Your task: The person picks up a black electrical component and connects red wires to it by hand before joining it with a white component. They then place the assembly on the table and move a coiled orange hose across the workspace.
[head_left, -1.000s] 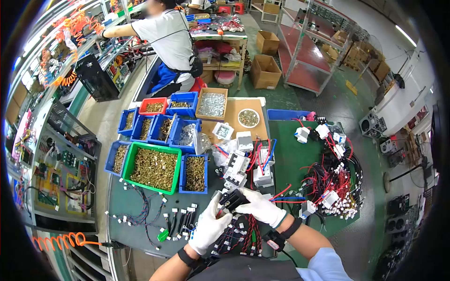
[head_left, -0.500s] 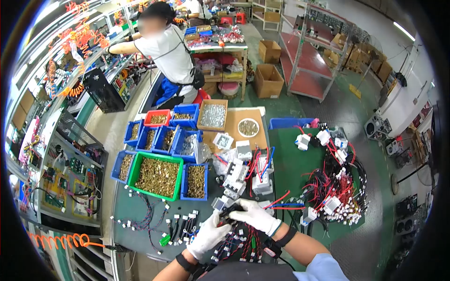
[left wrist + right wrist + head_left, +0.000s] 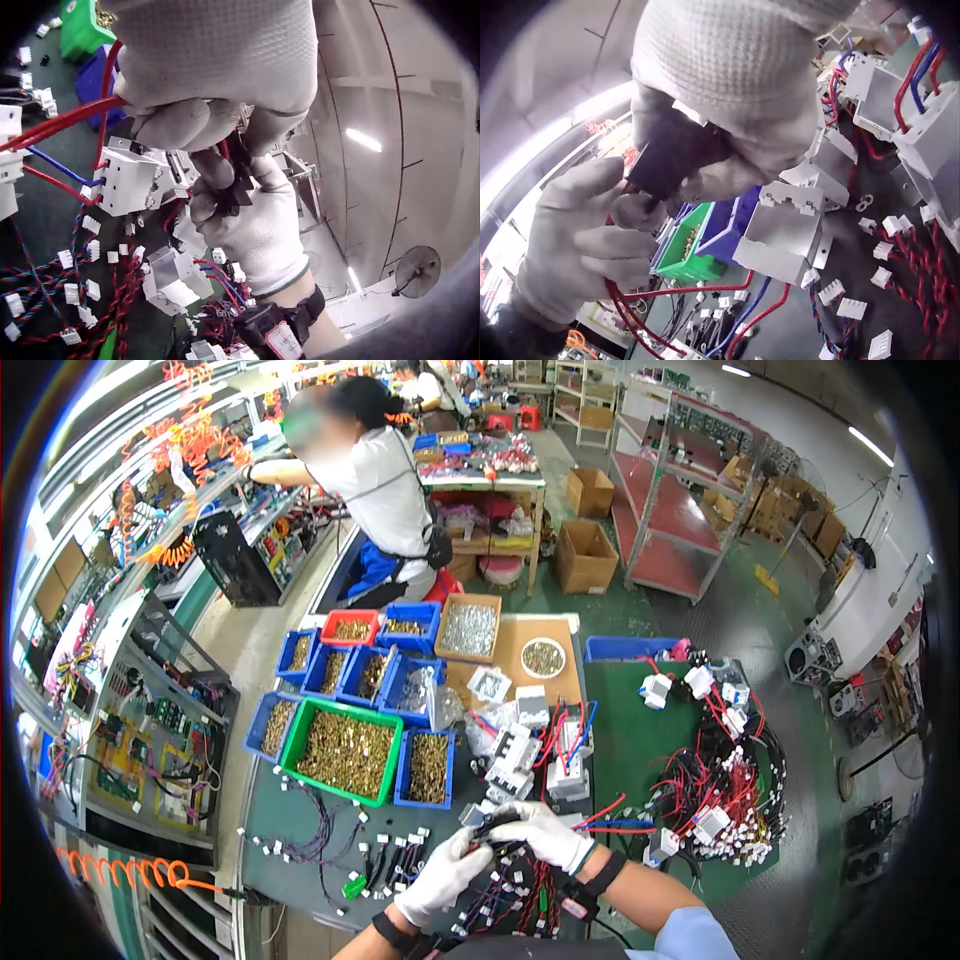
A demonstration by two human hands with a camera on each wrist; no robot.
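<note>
We look at a workshop, an electronics assembly floor. A dark green flat-topped counter (image 3: pixel 300 860) bears blue open plastic bins (image 3: pixel 427 768) and a green rectangular plastic bin (image 3: pixel 342 752) of small brass-coloured metal parts, beside bundled red and black wires with white connectors (image 3: pixel 715 790). We also see coiled orange air hoses (image 3: pixel 130 868), grey open metal cabinets with circuit boards (image 3: pixel 150 730), brown cardboard boxes (image 3: pixel 586 557) and a red-shelved metal rack (image 3: pixel 675 510).

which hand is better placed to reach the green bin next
Probably left: the left hand is nearer the green bin, the right hand farther off. Both hold the black part, though.
</note>
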